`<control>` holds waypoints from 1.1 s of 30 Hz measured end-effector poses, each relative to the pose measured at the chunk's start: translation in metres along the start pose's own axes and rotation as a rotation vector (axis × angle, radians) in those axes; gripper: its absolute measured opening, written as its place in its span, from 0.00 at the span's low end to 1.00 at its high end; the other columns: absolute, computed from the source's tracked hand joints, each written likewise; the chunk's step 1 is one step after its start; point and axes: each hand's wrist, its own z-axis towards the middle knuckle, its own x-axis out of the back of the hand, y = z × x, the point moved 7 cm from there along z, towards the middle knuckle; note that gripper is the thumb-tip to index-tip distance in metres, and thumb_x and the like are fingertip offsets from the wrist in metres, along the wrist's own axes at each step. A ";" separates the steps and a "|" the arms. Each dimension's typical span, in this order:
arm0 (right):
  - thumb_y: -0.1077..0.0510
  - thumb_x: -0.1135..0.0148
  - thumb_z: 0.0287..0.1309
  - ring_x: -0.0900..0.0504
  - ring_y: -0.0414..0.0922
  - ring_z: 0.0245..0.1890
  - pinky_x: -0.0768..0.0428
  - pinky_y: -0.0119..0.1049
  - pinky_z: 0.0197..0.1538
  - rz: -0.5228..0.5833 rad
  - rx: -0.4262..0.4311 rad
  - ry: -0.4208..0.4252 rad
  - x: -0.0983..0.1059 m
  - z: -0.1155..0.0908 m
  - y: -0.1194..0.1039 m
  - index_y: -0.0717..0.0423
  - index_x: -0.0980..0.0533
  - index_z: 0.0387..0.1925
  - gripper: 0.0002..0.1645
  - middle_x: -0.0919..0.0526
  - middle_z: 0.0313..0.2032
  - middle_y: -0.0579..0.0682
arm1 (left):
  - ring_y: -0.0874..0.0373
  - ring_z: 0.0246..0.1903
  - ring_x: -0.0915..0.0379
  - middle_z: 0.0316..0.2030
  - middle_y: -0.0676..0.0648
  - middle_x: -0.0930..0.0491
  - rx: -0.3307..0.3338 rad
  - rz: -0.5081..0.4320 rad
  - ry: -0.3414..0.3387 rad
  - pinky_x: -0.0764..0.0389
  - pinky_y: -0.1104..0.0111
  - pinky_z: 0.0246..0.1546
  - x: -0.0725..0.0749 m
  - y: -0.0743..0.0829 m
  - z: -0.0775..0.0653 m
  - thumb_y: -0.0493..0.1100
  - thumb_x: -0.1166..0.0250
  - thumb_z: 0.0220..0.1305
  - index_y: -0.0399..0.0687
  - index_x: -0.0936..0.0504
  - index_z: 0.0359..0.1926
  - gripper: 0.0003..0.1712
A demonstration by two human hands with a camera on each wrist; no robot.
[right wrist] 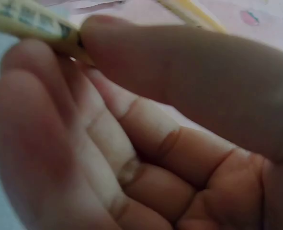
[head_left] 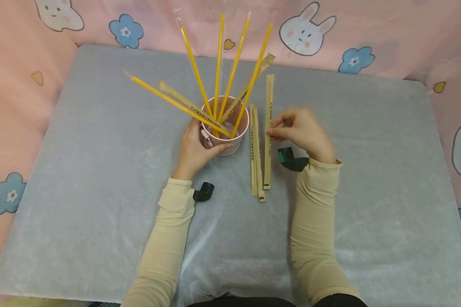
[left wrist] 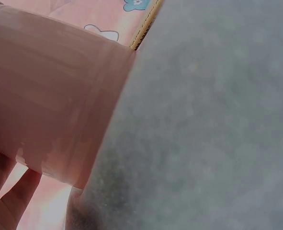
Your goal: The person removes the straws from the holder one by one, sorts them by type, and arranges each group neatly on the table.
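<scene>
My left hand (head_left: 194,151) grips a pink cup (head_left: 230,148) around its side, the thumb along the front and the fingers behind. Yellow straws in clear wrappers (head_left: 194,66) and paper-wrapped straws (head_left: 266,64) lean out of the cup in several directions. Between thumb and fingertips, my right hand (head_left: 301,132) pinches a paper-wrapped straw (head_left: 269,91) beside the cup, near the middle of its length. In the right wrist view the printed wrapper (right wrist: 36,24) shows between the thumb and index finger. The left wrist view has the cup's wall (left wrist: 50,91) tilted across it, with fingers beneath.
Two more paper-wrapped straws (head_left: 252,170) lie side by side on the grey cloth-covered table (head_left: 111,204), between the cup and the right hand. Behind the table hangs a pink curtain (head_left: 249,38) with rabbits and blue flowers. Black wrist cameras (head_left: 204,192) sit at both cuffs.
</scene>
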 end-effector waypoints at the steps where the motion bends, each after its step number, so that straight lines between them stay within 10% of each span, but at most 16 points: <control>1: 0.65 0.35 0.55 0.17 0.49 0.26 0.18 0.40 0.33 0.023 -0.012 -0.016 -0.002 0.002 0.003 0.70 0.22 0.31 0.08 0.17 0.24 0.53 | 0.50 0.59 0.35 0.58 0.38 0.30 0.004 0.002 -0.001 0.38 0.67 0.62 0.000 0.000 0.000 0.42 0.19 0.37 0.35 0.42 0.68 0.57; 21: 0.68 0.36 0.55 0.19 0.42 0.21 0.19 0.33 0.30 0.154 -0.087 0.016 -0.005 0.018 0.028 0.73 0.24 0.32 0.08 0.19 0.19 0.48 | 0.50 0.60 0.35 0.58 0.38 0.31 0.016 -0.005 -0.005 0.39 0.67 0.62 -0.001 -0.001 0.000 0.42 0.19 0.38 0.35 0.41 0.68 0.57; 33: 0.69 0.37 0.55 0.19 0.41 0.21 0.19 0.33 0.28 0.180 -0.140 -0.139 -0.017 0.023 0.047 0.75 0.23 0.30 0.08 0.18 0.21 0.53 | 0.49 0.58 0.33 0.56 0.38 0.29 -0.015 -0.007 0.010 0.36 0.67 0.60 0.000 -0.002 0.000 0.41 0.19 0.37 0.35 0.40 0.67 0.56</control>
